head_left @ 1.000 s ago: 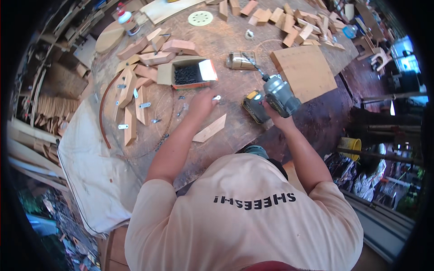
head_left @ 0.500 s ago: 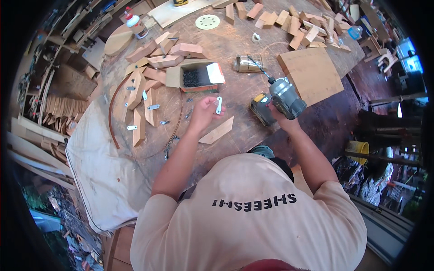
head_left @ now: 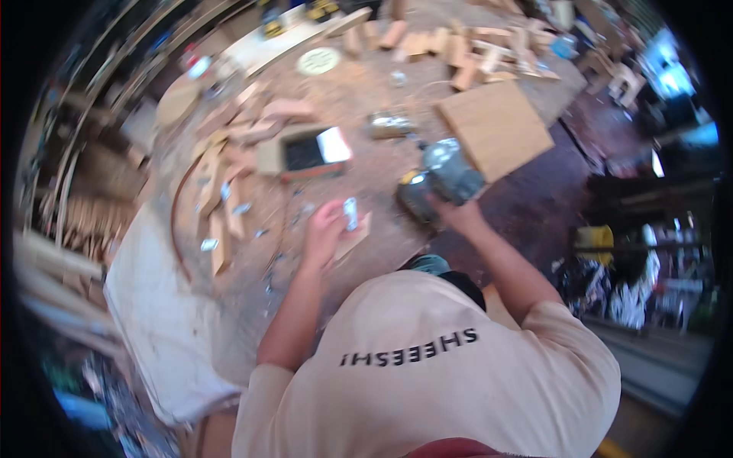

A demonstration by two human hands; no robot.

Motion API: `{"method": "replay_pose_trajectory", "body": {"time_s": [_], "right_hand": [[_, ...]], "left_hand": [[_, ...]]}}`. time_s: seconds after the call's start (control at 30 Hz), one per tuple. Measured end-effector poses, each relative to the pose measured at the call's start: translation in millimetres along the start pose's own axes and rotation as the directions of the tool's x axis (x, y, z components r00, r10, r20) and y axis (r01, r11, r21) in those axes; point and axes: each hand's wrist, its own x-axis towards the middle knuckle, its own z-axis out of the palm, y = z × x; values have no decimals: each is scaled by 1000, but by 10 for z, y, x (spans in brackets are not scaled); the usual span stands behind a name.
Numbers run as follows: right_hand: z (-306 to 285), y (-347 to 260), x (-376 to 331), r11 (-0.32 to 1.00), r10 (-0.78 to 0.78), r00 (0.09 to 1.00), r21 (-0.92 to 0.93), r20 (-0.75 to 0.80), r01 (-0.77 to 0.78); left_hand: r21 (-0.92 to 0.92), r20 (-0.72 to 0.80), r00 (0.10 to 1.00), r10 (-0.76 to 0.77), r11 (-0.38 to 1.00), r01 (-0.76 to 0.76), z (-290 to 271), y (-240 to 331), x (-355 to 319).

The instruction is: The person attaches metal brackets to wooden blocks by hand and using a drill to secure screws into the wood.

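Note:
My left hand (head_left: 324, 231) rests on the dusty workbench (head_left: 382, 91), its fingers closed on a small silvery metal piece (head_left: 350, 214). A flat wedge-shaped wood offcut (head_left: 356, 238) lies just under and to the right of it. My right hand (head_left: 452, 212) grips a grey-green cordless power tool (head_left: 447, 172) with a yellow and black battery end (head_left: 414, 195), held over the bench's near edge. The picture is blurred by motion, so fine detail is lost.
An open cardboard box (head_left: 304, 153) sits behind my left hand, with a square plywood board (head_left: 496, 126) at the right. Wood blocks (head_left: 466, 46) line the far edge. A curved wooden strip (head_left: 177, 221), short offcuts (head_left: 221, 229) and a white sheet (head_left: 160, 320) lie left.
My left hand has taken up the small metal piece that lay on the bench beside it. The view has swung and blurred. The power tool stays in my right hand.

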Motion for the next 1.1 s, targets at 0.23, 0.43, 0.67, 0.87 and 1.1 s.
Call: {"method": "replay_pose_trajectory", "body": {"time_s": [0.23,0.43,0.67,0.87,1.1], "right_hand": [[125,-93,-810,982,152,979,94,138,-166],[488,-632,-423,970,-235,938,118,256,211],[688,-745,-153,934,-303,899,-90,316,346],[834,-811,-181,900,-321,820,-117,474,420],[988,-694,-268,884,-382,790,-61,480,464]], "left_hand": [[32,0,994,-114,993,114,139,-370,-145],[124,249,960,-130,987,101,302,-372,-68],[67,161,979,-126,991,116,220,-22,-202],[-19,168,971,-171,984,177,-18,-125,-373],[-6,175,962,-212,976,216,-2,-156,-592]]}}
